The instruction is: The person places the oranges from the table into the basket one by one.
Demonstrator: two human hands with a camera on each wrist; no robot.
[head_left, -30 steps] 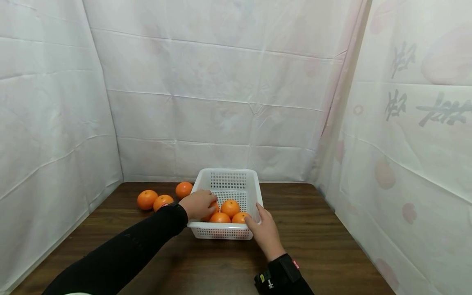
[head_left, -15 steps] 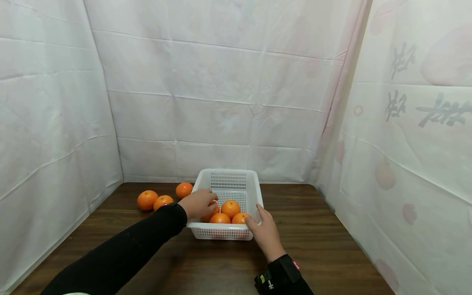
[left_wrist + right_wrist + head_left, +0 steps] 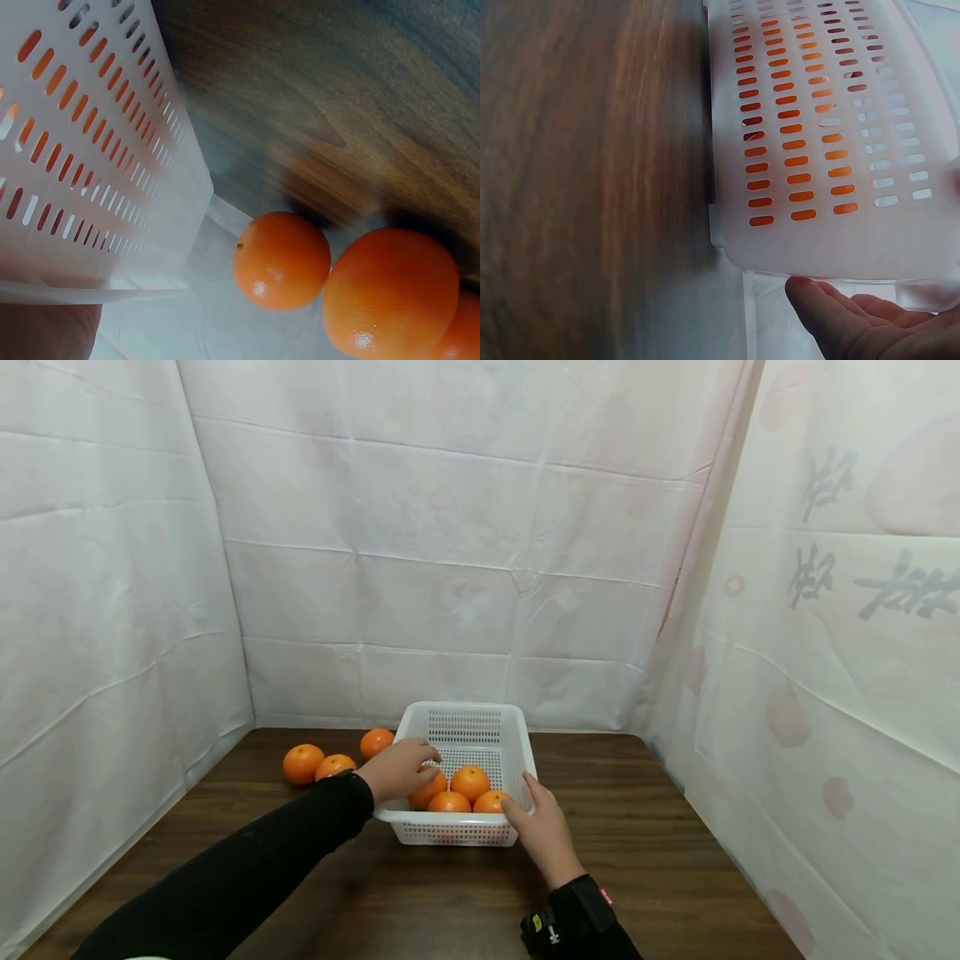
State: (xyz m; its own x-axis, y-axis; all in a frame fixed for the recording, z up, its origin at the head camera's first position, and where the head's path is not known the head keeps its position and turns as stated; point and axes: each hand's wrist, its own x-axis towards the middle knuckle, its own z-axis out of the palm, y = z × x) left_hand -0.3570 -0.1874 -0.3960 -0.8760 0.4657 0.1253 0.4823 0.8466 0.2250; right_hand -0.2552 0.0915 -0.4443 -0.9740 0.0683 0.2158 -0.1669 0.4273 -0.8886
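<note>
Four oranges (image 3: 470, 783) lay inside white basket (image 3: 455, 818), three more oranges (image 3: 303, 764) left of it, I saw left hand (image 3: 399, 770) over its left rim, thumb and fingers apart, right hand (image 3: 547, 837) held its near right corner.

Left wrist view, orange (image 3: 463, 328) cropped, basket (image 3: 176, 217) cropped

Behind the left hand (image 3: 399, 770) runs a long, close-fitting, plain black fabric sleeve (image 3: 232, 877), with a black wristband (image 3: 357, 789) at its end nearest the fingers; behind the right hand (image 3: 546, 839) comes a broad, matte black strap-like cuff (image 3: 583, 903); on its thumb side show a small yellow-green patch (image 3: 537, 923) and a pale, T-shaped detail (image 3: 553, 935); on its little-finger side sits a small, bright red tag (image 3: 606, 896); both hands are bare.
</note>
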